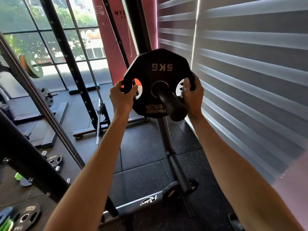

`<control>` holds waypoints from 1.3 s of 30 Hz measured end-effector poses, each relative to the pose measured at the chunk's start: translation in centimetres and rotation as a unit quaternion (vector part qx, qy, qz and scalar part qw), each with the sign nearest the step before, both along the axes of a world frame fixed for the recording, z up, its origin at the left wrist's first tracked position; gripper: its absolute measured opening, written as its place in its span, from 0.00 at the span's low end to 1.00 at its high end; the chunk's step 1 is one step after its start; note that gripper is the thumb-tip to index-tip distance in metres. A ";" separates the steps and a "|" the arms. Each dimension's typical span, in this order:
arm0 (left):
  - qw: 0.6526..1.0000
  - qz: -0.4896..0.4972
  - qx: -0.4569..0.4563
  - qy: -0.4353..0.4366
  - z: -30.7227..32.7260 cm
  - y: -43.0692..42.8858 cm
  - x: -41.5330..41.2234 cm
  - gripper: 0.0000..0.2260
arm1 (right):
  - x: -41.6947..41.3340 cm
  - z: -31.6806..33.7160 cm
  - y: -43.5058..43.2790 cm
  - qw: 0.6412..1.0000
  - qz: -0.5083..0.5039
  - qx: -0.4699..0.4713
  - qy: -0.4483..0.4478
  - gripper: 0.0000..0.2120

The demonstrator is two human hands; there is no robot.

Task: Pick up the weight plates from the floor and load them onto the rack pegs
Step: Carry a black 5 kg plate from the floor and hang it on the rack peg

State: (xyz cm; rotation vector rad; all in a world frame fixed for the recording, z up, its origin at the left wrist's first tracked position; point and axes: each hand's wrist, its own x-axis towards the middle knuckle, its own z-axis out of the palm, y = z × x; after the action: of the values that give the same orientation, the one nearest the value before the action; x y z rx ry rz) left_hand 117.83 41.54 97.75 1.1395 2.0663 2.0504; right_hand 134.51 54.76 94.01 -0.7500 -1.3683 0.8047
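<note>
A black 5 kg weight plate [160, 64] hangs upside down on a thick black rack peg [171, 104], which passes through its centre hole. My left hand [120, 95] grips the plate's left edge through a handle hole. My right hand [191, 94] grips the right edge the same way. Below, a lower peg [179, 172] on the same rack post carries a small black plate [171, 191] at its base. More plates lie on the floor at bottom left [25, 217] and left [54, 160].
The rack's grey base bar [133, 205] runs across the rubber floor below my arms. A window blind [250, 80] stands close on the right. A power rack upright [70, 64] and a slanted steel bar [41, 104] stand left, with a loaded barbell [30, 65] beyond.
</note>
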 end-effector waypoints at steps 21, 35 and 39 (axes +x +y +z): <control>0.994 0.001 -0.105 -0.020 -6.1 -2.3 -0.8 0.19 | 2.3 -5.6 -1.3 0.983 0.064 -0.158 -0.068 0.16; 0.909 0.038 -0.386 -0.150 -28.4 -19.9 -4.6 0.04 | -4.1 -27.3 -16.6 0.886 0.197 -0.273 -0.319 0.07; 0.877 0.081 -0.441 -0.171 -31.7 -27.7 -6.3 0.06 | -9.7 -29.2 -24.1 0.830 0.284 -0.254 -0.408 0.05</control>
State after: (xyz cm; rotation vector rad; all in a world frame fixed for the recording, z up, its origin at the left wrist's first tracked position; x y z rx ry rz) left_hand 111.52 13.82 66.04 0.4145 2.4716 0.9568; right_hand 124.78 30.63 64.84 -1.2063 -2.2500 1.4532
